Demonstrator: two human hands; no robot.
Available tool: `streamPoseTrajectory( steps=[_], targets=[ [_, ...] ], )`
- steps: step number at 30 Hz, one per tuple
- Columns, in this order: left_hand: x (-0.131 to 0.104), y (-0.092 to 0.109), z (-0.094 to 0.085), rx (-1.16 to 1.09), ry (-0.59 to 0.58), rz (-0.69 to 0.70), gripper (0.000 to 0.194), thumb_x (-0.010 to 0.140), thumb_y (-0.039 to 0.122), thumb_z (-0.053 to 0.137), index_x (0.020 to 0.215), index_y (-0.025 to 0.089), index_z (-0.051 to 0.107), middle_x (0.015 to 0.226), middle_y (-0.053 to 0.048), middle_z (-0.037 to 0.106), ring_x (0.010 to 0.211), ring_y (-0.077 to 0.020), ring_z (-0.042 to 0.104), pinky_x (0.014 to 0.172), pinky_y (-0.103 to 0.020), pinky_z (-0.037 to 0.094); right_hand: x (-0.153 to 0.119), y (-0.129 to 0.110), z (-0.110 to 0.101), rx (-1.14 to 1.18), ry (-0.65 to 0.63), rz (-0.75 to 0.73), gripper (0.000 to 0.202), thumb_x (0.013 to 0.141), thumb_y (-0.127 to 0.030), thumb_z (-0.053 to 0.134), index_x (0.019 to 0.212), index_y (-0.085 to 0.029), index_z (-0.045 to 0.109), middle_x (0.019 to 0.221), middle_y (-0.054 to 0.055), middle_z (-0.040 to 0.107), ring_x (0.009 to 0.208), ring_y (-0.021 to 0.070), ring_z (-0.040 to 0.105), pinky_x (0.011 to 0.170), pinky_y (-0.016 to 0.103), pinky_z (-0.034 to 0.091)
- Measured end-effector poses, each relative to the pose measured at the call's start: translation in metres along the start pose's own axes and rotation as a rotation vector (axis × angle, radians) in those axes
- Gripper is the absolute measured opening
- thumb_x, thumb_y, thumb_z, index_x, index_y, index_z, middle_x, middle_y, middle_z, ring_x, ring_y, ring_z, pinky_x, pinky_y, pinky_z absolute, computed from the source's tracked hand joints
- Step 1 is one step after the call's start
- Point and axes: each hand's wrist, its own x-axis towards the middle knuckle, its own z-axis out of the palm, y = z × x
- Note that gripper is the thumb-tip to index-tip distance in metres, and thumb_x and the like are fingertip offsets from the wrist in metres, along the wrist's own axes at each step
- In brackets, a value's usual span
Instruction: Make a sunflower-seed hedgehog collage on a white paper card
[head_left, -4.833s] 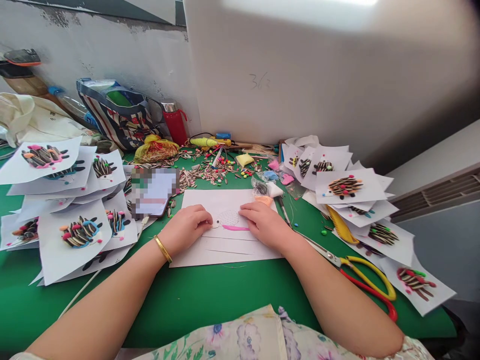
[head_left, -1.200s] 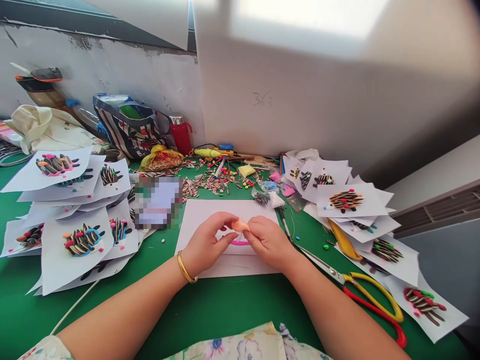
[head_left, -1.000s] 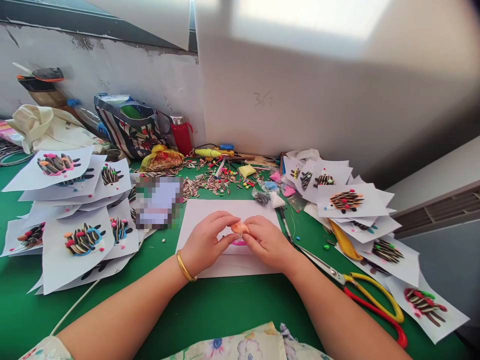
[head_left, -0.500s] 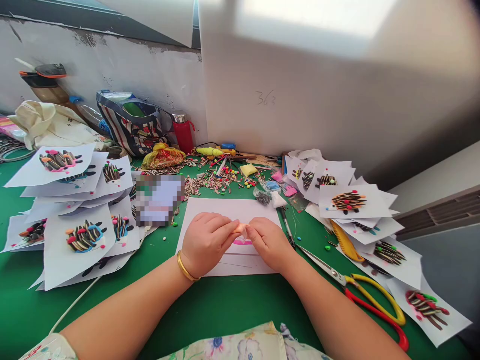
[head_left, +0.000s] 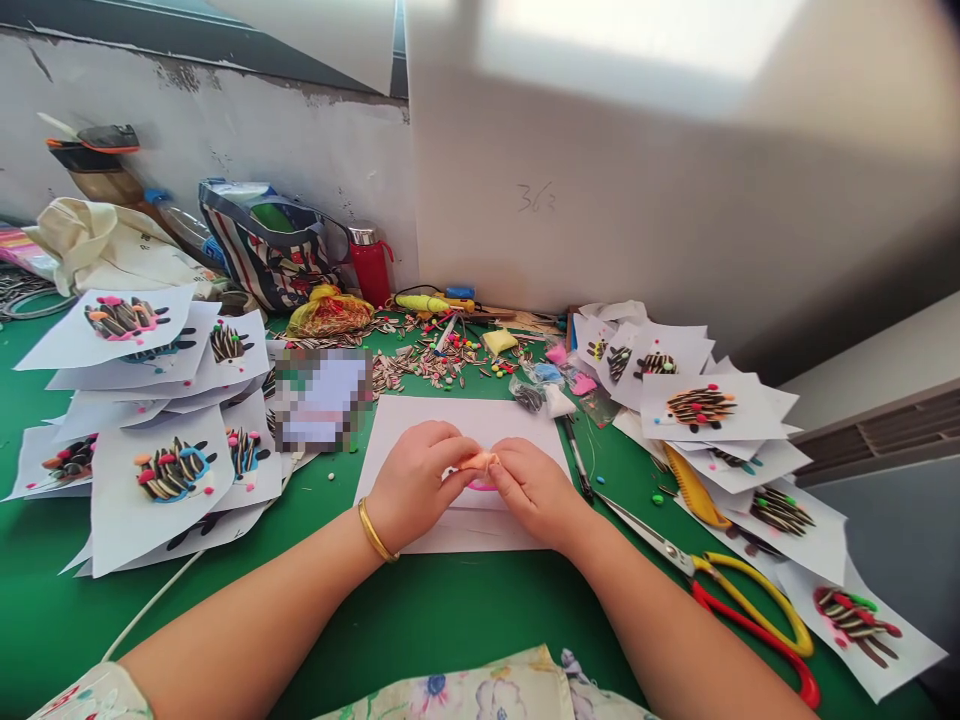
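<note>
My left hand [head_left: 421, 475], with a gold bangle [head_left: 375, 530] at its wrist, pinches a small peach-orange lump of soft clay [head_left: 475, 461]. Thumb and forefinger of my right hand [head_left: 538, 492] close on the other end of that lump, so the fingertips of both hands nearly meet. Under them lies a white sheet of paper [head_left: 412, 412]. A pink shape [head_left: 481, 485] shows on the sheet, mostly covered by my fingers.
Left and right stand stacks of paper [head_left: 161, 420] [head_left: 739, 420] bearing sunflower-seed pictures. Loose seeds and coloured beads [head_left: 431, 355] lie behind the sheet. Right of it are a black pen [head_left: 576, 455], small clay bags [head_left: 556, 400] and scissors [head_left: 697, 565]. A pixelated patch [head_left: 322, 400] sits left.
The fingers of my left hand have shifted and curled a little around the clay, opening a small gap between thumb and forefinger. Both hands stay over the sheet.
</note>
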Motion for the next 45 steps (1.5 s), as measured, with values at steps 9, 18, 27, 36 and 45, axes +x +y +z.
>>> streamPoseTrajectory(
  steps=[9,18,27,36,45],
  targets=[
    [0.002,-0.001,0.005,-0.549,0.105,-0.436,0.025,0.088,0.043,0.061,0.093,0.019,0.062,0.084,-0.003,0.066,0.073,-0.0159,0.06,0.062,-0.027,0.048,0.0,0.004,-0.004,0.001,0.116,0.131,0.035,0.102,-0.035,0.032,0.083,-0.022,0.058,0.082,0.004,0.062,0.081,0.0181,0.055,0.074,0.031,0.043],
    [0.001,-0.001,0.004,-0.768,0.027,-0.524,0.036,0.085,0.043,0.063,0.112,0.019,0.065,0.099,-0.007,0.069,0.081,-0.0172,0.063,0.073,-0.03,0.053,-0.002,0.004,-0.001,-0.012,0.111,0.14,0.033,0.101,-0.034,0.034,0.119,-0.022,0.058,0.099,0.007,0.069,0.097,0.0221,0.06,0.085,0.035,0.046],
    [-0.001,-0.012,0.008,-0.648,0.002,-0.532,0.029,0.09,0.048,0.056,0.088,0.019,0.059,0.071,0.001,0.058,0.059,-0.0119,0.05,0.054,-0.024,0.043,-0.001,0.005,-0.002,-0.053,0.109,0.138,0.031,0.1,-0.032,0.036,0.119,-0.021,0.059,0.098,0.007,0.07,0.097,0.022,0.061,0.086,0.037,0.047],
    [0.0,-0.01,0.007,-0.737,0.023,-0.516,0.034,0.093,0.042,0.052,0.117,0.021,0.063,0.103,-0.006,0.063,0.081,-0.0152,0.059,0.077,-0.029,0.049,0.001,0.009,0.001,-0.089,0.115,0.157,0.029,0.1,-0.031,0.037,0.117,-0.02,0.059,0.094,0.005,0.07,0.093,0.0211,0.061,0.082,0.036,0.047],
    [0.001,-0.012,0.006,-0.725,0.034,-0.548,0.028,0.096,0.045,0.046,0.093,0.019,0.057,0.072,0.002,0.053,0.063,-0.0119,0.048,0.06,-0.025,0.042,0.001,0.009,-0.003,-0.103,0.102,0.155,0.03,0.101,-0.032,0.038,0.116,-0.021,0.06,0.105,0.005,0.069,0.097,0.0196,0.061,0.086,0.034,0.047]
  ],
)
